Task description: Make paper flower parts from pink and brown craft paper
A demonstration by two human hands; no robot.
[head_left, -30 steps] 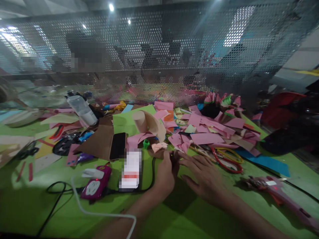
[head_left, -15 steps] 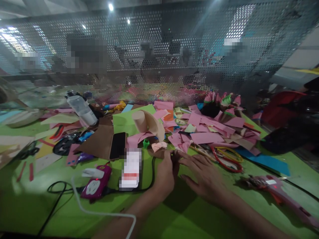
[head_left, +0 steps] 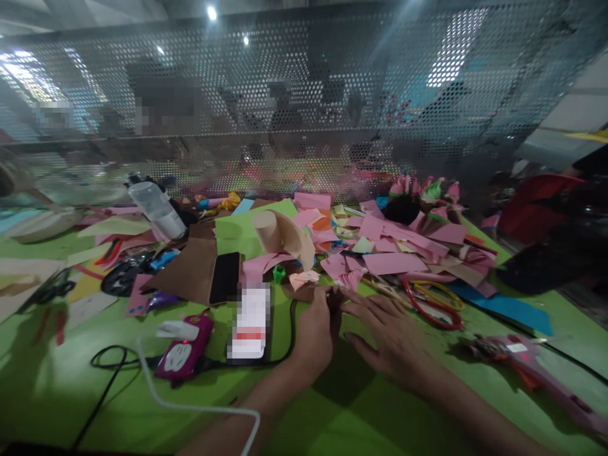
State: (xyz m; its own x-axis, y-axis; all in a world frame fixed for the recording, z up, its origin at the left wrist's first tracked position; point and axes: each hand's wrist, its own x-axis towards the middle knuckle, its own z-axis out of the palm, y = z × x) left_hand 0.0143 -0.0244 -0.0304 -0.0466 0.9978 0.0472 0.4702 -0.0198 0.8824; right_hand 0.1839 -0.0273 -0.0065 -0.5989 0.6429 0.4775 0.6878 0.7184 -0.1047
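Note:
My left hand [head_left: 313, 335] is closed, its thumb and fingers pressed together at a dark spot above the table; what they hold, if anything, is hidden. Beside it, my right hand [head_left: 387, 332] has its fingers stretched out and its thumb apart, with the fingertips meeting those of the left hand. Just beyond the left fingers lie a crumpled peach paper piece [head_left: 304, 278], a small green piece [head_left: 279, 273] and a brown piece [head_left: 298, 292]. A phone with a lit screen [head_left: 251, 320] lies left of my left hand.
A pink glue gun [head_left: 546, 373] rests at right, near red and yellow rings [head_left: 434, 304]. Left are a magenta power strip [head_left: 185, 351], a white cable [head_left: 199, 408], a dark phone [head_left: 225, 278] and scissors [head_left: 54, 288]. Paper scraps [head_left: 394, 263], a bottle [head_left: 159, 209] and a perforated screen [head_left: 294, 82] stretch behind.
Both hands stay in nearly the same place. A shadow now falls across the left of the table, around the scissors and the red strips.

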